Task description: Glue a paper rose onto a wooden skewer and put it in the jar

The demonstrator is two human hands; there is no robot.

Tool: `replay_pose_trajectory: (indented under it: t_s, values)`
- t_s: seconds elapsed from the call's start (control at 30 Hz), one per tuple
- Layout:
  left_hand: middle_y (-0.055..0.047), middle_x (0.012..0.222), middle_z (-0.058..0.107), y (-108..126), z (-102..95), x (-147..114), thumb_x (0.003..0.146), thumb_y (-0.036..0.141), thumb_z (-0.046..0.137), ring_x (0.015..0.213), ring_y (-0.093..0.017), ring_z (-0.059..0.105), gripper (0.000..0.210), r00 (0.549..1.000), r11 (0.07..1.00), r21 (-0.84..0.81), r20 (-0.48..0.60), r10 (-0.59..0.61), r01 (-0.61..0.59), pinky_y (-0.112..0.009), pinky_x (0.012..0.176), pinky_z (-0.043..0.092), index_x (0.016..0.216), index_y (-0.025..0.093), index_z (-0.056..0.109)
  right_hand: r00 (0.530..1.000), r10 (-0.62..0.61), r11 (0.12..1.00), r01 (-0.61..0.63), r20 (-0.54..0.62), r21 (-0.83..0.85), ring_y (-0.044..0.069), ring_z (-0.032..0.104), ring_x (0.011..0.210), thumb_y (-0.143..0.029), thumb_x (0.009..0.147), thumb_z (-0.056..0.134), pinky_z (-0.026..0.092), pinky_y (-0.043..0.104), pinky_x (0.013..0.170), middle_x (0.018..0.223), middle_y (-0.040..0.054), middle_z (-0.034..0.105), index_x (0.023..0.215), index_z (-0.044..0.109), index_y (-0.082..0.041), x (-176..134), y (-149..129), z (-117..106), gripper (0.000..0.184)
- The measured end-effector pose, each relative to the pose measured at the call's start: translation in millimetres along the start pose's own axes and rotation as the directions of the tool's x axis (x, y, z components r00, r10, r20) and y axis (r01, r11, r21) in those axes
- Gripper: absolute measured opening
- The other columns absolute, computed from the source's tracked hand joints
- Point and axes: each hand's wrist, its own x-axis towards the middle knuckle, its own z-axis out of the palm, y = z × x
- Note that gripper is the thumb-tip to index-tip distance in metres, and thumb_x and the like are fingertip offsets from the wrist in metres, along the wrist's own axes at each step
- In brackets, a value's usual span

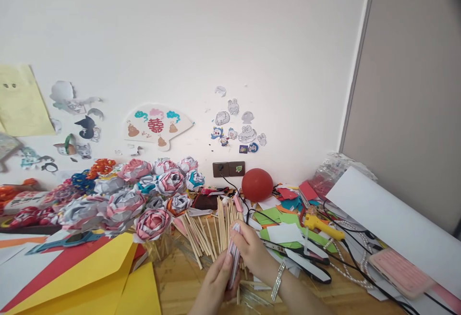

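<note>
Between both hands is a narrow, pleated strip of folded paper (234, 252), white with pinkish-purple edges, held nearly upright. My left hand (218, 276) grips its lower part, thumb along the front. Higher up, my right hand (250, 245) pinches the strip near its top; a silvery bracelet (278, 281) is on that wrist. The fingers behind the paper are partly hidden. Just behind the hands lie several thin wooden sticks (196, 238), fanned out on the wooden table (176, 286).
Paper roses (153, 224) crowd the left, behind yellow paper (82, 281). A red balloon (257, 185) rests by the wall. To the right are black-handled scissors (306, 264), a yellow glue gun (324, 227), cables, a pink keyboard-like object (401, 272) and a large white sheet (392, 228).
</note>
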Motion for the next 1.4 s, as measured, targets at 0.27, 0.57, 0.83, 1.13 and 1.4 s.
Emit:
replay_pose_trajectory:
  t_s: [0.27, 0.57, 0.83, 1.13, 1.4]
  values:
    - [0.005, 0.045, 0.049, 5.1, -2.2, -4.3, 0.072, 0.056, 0.055, 0.025, -0.002, 0.027, 0.041, 0.908, 0.877, -0.362, 0.384, -0.169, 0.317, -0.016, 0.031, 0.013, 0.081, 0.016, 0.055, 0.992, 0.039, 0.969, -0.066, 0.117, 0.238, 0.01, 0.035, 0.05, -0.042, 0.086, 0.037, 0.03, 0.022, 0.05, 0.058, -0.0063, 0.034, 0.077, 0.042, -0.022, -2.5, 2.4, -4.3, 0.023]
    - [0.007, 0.047, 0.035, -9.3, -13.9, 13.6, 0.055, 0.071, 0.057, 0.041, -0.007, 0.03, 0.054, 0.991, 0.988, 0.153, -0.125, 0.046, -0.027, -0.02, 0.04, 0.022, 0.061, 0.019, 0.046, 0.985, -0.043, 0.998, 0.035, 0.165, 0.047, 0.009, 0.032, 0.055, -0.046, 0.084, 0.044, 0.026, 0.021, 0.05, 0.059, -0.0064, 0.033, 0.07, 0.039, -0.02, 7.3, 5.2, -15.3, 0.03]
    - [0.009, 0.043, 0.038, 2.6, -12.3, 8.2, 0.062, 0.066, 0.057, 0.03, -0.003, 0.025, 0.049, 0.991, 0.998, 0.026, 0.126, -0.055, 0.052, -0.018, 0.034, 0.016, 0.067, 0.019, 0.046, 0.965, -0.075, 0.981, 0.026, 0.251, 0.193, 0.008, 0.031, 0.049, -0.053, 0.084, 0.042, 0.024, 0.02, 0.046, 0.054, -0.0069, 0.035, 0.074, 0.047, -0.018, 9.2, 13.6, -19.1, 0.037]
    - [0.01, 0.043, 0.039, 16.2, -3.5, -4.0, 0.072, 0.054, 0.058, 0.03, 0.0, 0.023, 0.039, 0.975, 0.964, -0.25, 0.22, -0.028, 0.085, -0.015, 0.034, 0.016, 0.074, 0.017, 0.047, 0.934, -0.153, 0.92, 0.015, 0.323, 0.391, 0.007, 0.035, 0.05, -0.048, 0.084, 0.048, 0.029, 0.02, 0.048, 0.057, -0.0059, 0.038, 0.093, 0.056, -0.015, 7.5, 9.0, -20.0, 0.035]
    - [0.009, 0.042, 0.04, 11.5, -1.7, -4.2, 0.072, 0.059, 0.054, 0.03, 0.0, 0.02, 0.043, 0.986, 0.963, -0.26, 0.165, -0.034, 0.076, -0.016, 0.033, 0.014, 0.075, 0.017, 0.048, 0.939, -0.124, 0.937, 0.005, 0.321, 0.348, 0.008, 0.04, 0.052, -0.048, 0.083, 0.048, 0.032, 0.019, 0.048, 0.061, -0.0046, 0.042, 0.103, 0.054, -0.017, 6.7, 9.8, -21.1, 0.037]
